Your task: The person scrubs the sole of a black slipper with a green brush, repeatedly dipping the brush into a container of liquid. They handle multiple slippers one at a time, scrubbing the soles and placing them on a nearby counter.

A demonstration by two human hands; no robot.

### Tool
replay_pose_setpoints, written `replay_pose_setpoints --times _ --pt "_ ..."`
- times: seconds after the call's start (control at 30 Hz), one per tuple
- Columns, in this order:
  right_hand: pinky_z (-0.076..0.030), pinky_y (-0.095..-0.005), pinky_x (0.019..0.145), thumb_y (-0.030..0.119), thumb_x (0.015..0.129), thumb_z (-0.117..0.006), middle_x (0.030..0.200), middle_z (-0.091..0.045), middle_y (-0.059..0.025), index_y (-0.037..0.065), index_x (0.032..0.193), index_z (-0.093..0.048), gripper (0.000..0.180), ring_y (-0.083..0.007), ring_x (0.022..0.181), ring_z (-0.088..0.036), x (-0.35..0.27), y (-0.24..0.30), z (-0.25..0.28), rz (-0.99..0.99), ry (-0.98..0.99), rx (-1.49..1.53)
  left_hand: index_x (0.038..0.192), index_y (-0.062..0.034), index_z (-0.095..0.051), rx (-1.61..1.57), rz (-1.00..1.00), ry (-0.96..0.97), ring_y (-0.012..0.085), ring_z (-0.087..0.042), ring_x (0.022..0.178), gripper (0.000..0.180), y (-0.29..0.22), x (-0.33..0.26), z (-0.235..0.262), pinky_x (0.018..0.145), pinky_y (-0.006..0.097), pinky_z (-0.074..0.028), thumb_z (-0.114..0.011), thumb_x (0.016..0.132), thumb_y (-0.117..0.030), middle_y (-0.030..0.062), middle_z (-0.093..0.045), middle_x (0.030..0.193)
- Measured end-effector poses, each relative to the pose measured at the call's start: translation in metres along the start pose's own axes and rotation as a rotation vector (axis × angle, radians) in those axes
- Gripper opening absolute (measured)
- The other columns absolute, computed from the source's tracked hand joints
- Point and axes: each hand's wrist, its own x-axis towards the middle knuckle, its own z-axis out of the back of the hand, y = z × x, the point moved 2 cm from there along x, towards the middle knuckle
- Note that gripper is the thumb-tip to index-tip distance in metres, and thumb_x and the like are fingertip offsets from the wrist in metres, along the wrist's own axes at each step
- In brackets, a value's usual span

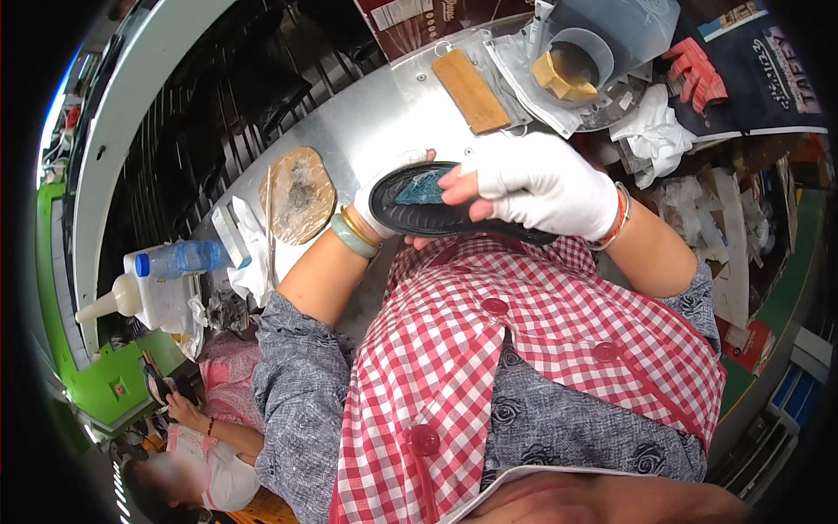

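At the centre of the frame a black shoe sole (436,210) is held flat above the lap, its hollow side up, with a blue-green patch showing inside near its left end. The left hand (384,214), in a white fingerless glove, cups the sole's left end from beneath and is mostly hidden by it; pale green and gold bangles (353,234) ring that wrist. The right hand (532,188), also in a white fingerless glove, lies over the sole's right half, bare fingertips pressed on the inner surface beside the blue-green patch, thumb under the rim. Both hands are closed on the sole.

The sole hangs just past the near edge of the curved metal desk (367,113), which sweeps from the left of the frame to the upper centre. On the desk, left of the hands, lies a round brown pad (297,194), close to the near edge. A wooden block (470,90) rests at upper centre, well apart from the hands, with bare metal between. At upper right a clear plastic tub (580,57) holds a yellow sponge, beside a crumpled white cloth (655,135). At the left edge stand a blue-tinted plastic bottle (188,258) and a white squeeze bottle (131,297). Another person (201,454) sits at lower left.
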Motion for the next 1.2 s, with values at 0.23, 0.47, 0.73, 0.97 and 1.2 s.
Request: replay_pose_setpoints --times 0.23,0.47,0.73,0.97,1.2 --pt "-0.054 -0.0297 0.070 0.001 0.074 -0.068 0.093 -0.067 -0.0121 0.003 0.093 -0.067 0.019 -0.0217 0.080 -0.066 -0.025 0.019 0.015 0.128 0.066 -0.277 0.098 0.0022 -0.060 0.461 -0.040 -0.136 0.0204 -0.049 0.034 0.060 -0.010 -0.017 0.002 0.027 0.026 -0.035 -0.039 0.091 -0.053 0.0144 -0.058 0.056" --pt "-0.043 -0.0202 0.063 0.024 0.089 -0.059 0.077 -0.060 -0.0016 -0.001 0.103 -0.063 0.029 -0.0074 0.066 -0.054 -0.045 0.037 0.048 -0.004 -0.652 -0.053 0.127 -0.0077 -0.047 0.253 -0.234 -0.083 0.0285 -0.064 0.068 0.064 -0.015 -0.021 -0.033 0.053 0.038 -0.055 -0.047 0.083 -0.054 0.0154 -0.062 0.105" --pt "-0.042 -0.0217 0.055 0.030 0.090 -0.057 0.081 -0.062 -0.0076 -0.002 0.106 -0.058 0.036 -0.0121 0.065 -0.058 -0.076 0.032 0.070 0.275 -1.355 -0.035 0.129 -0.0124 -0.044 0.548 -0.774 0.233 0.0255 -0.053 0.110 0.067 -0.085 0.001 -0.233 0.085 0.047 -0.049 -0.056 0.077 -0.053 0.0087 -0.050 0.128" --pt "-0.049 -0.0220 0.066 0.010 0.086 -0.062 0.100 -0.064 -0.0105 -0.001 0.101 -0.061 0.019 -0.0145 0.077 -0.062 -0.065 0.049 0.061 0.246 -1.200 -0.234 0.117 -0.0044 -0.052 1.580 -1.290 -0.815 0.0340 -0.057 0.104 0.049 -0.334 0.055 -0.282 0.086 0.042 -0.046 -0.043 0.087 -0.042 0.0171 -0.057 0.116" --pt "-0.049 -0.0296 0.076 0.004 0.077 -0.069 0.098 -0.064 -0.0114 0.006 0.100 -0.065 0.023 -0.0243 0.088 -0.062 -0.069 0.061 0.068 0.369 -1.021 -0.824 0.124 -0.0109 -0.051 2.416 -0.484 -1.493 0.0370 -0.046 0.118 0.059 -0.400 0.012 -0.236 0.099 0.042 -0.036 -0.044 0.081 -0.050 0.0205 -0.048 0.127"
